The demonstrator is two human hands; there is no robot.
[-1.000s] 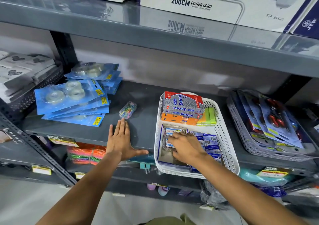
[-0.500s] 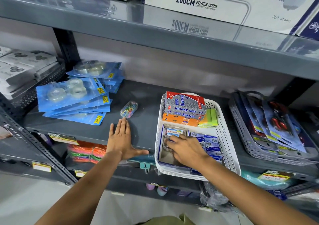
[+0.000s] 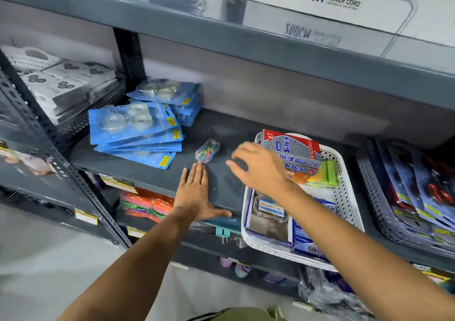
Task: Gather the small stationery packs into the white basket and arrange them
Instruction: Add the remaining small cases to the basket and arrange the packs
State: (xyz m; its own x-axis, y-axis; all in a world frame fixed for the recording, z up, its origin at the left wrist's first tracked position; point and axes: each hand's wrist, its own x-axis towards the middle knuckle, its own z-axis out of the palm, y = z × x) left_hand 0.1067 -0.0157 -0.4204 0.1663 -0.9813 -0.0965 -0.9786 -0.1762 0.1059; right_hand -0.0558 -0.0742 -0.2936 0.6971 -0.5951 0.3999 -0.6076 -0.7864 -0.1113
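Note:
A white perforated basket point(image 3: 346, 198) sits on the grey shelf point(image 3: 229, 133). It holds Softek boxes point(image 3: 293, 154) stacked at the back, green and orange pads point(image 3: 325, 176), and small clear packs point(image 3: 269, 210) at the front. A small clear pack of coloured paper clips point(image 3: 207, 150) lies on the shelf left of the basket. My left hand point(image 3: 197, 195) rests flat on the shelf, fingertips just short of that pack. My right hand point(image 3: 258, 168) hovers over the shelf by the basket's left rim, fingers spread, holding nothing.
Blue carded tape packs point(image 3: 134, 128) are fanned out at the shelf's left. A grey basket of carded scissors point(image 3: 413, 197) stands at the right. A grey tray of white packs point(image 3: 61, 84) sits far left. The upper shelf carries power cord boxes point(image 3: 327, 0).
My right hand has left the packs inside the basket and moved up and left over the shelf toward the paper clip pack. My left hand has stayed flat.

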